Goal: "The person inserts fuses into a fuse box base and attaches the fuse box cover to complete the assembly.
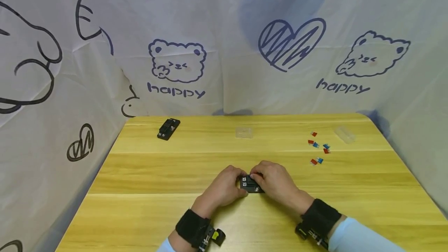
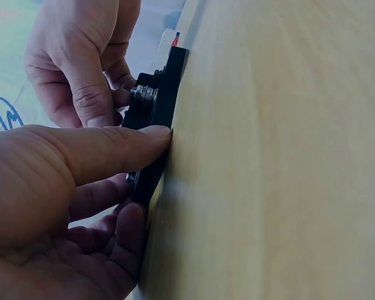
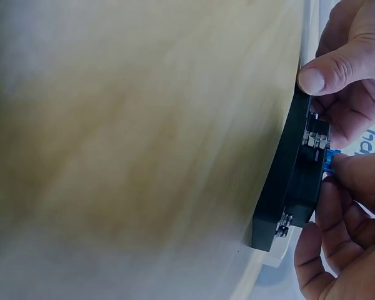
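A black fuse block (image 1: 249,184) with metal bolt terminals lies near the front middle of the table. My left hand (image 1: 225,188) grips its left end, and the thumb is along the near edge in the left wrist view. Over the block's top, my right hand (image 1: 278,182) pinches a small blue blade fuse (image 3: 329,160) between thumb and fingers. The fuse sits right at the block's raised middle part; its lower end is hidden. In the head view the right fingers cover the fuse and part of the block.
Another black fuse block (image 1: 168,129) lies at the back left. A clear plastic cover (image 1: 244,132) is at the back middle, and a second clear cover (image 1: 345,134) at the back right. Several loose red fuses (image 1: 314,162) and blue fuses (image 1: 326,146) lie scattered on the right.
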Motion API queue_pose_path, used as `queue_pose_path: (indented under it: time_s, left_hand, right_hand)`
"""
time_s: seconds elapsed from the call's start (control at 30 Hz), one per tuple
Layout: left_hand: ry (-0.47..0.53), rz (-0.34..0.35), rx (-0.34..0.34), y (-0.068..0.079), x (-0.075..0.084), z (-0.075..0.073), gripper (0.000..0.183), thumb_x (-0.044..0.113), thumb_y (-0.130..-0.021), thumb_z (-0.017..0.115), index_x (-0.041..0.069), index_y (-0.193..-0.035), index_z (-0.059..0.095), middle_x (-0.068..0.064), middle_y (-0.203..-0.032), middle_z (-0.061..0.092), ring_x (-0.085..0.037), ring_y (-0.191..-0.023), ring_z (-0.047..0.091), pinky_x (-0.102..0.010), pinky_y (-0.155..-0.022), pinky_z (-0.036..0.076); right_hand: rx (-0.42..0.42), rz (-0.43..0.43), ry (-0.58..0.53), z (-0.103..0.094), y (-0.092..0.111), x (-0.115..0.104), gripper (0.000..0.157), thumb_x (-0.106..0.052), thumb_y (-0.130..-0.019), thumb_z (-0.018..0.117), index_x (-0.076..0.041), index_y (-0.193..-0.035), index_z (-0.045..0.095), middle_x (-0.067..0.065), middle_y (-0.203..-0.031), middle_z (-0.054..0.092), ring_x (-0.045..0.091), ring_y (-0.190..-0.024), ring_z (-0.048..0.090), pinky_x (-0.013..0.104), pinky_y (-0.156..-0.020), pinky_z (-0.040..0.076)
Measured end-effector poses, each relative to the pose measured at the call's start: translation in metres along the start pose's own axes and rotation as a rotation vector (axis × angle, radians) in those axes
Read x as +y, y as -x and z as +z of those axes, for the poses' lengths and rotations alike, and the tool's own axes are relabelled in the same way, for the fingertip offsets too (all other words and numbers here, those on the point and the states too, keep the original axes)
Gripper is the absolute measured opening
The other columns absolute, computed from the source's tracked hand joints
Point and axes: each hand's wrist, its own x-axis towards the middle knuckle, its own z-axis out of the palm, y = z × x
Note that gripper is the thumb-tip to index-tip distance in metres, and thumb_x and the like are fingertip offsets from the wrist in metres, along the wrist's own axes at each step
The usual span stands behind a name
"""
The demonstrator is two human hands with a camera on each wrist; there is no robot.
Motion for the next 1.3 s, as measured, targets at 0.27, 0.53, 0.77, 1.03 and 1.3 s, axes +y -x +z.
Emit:
queue_pose_path:
  time_s: [0.27, 0.53, 0.77, 1.03, 1.3]
  left_hand:
    - [0.002, -0.009, 0.005, 0.0018, -0.0002, -0.0001, 0.045, 0.024, -0.076, 0.08, 0.01, -0.116, 0.064, -0.003, -0.107, 0.058, -0.013, -0.089, 0.053, -0.032, -0.082, 0.049]
    - [0.012, -0.009, 0.011, 0.0034, 0.0007, -0.0009, 0.046, 0.023, -0.075, 0.08, 0.009, -0.115, 0.065, -0.003, -0.105, 0.058, -0.013, -0.089, 0.053, -0.033, -0.082, 0.048]
    - [0.018, -0.01, 0.006, 0.0035, 0.0014, -0.0015, 0.045, 0.023, -0.076, 0.08, 0.01, -0.116, 0.065, -0.003, -0.105, 0.057, -0.013, -0.088, 0.052, -0.032, -0.082, 0.048]
    - [0.011, -0.008, 0.008, 0.003, 0.0025, -0.0018, 0.044, 0.023, -0.076, 0.08, 0.01, -0.116, 0.065, -0.003, -0.105, 0.057, -0.013, -0.088, 0.052, -0.032, -0.081, 0.048]
    - [0.013, -0.01, 0.004, 0.0029, 0.0023, -0.0016, 0.046, 0.023, -0.076, 0.08, 0.01, -0.117, 0.064, -0.004, -0.107, 0.058, -0.013, -0.089, 0.053, -0.032, -0.082, 0.048]
  right_hand:
    - [-0.018, 0.016, -0.031, 0.0, -0.0017, -0.0004, 0.005, -0.021, -0.086, 0.073, -0.017, -0.087, 0.074, -0.008, -0.079, 0.065, 0.006, -0.071, 0.058, 0.03, -0.065, 0.05]
    - [-0.029, 0.024, -0.036, 0.0016, -0.002, -0.0012, 0.004, -0.02, -0.085, 0.073, -0.016, -0.086, 0.074, -0.008, -0.08, 0.065, 0.006, -0.071, 0.058, 0.03, -0.066, 0.051]
    - [-0.028, -0.001, 0.013, 0.0012, -0.0022, -0.0031, 0.004, -0.019, -0.085, 0.073, -0.015, -0.085, 0.074, -0.007, -0.079, 0.064, 0.008, -0.071, 0.058, 0.031, -0.065, 0.05]
    - [-0.029, -0.008, 0.014, 0.0002, -0.0023, -0.0021, 0.004, -0.019, -0.085, 0.073, -0.016, -0.086, 0.074, -0.007, -0.079, 0.064, 0.008, -0.072, 0.058, 0.031, -0.065, 0.05]
    - [-0.075, 0.062, -0.054, -0.0006, -0.0037, 0.0005, 0.006, -0.022, -0.086, 0.072, -0.016, -0.085, 0.074, -0.009, -0.079, 0.062, 0.006, -0.071, 0.056, 0.029, -0.066, 0.049]
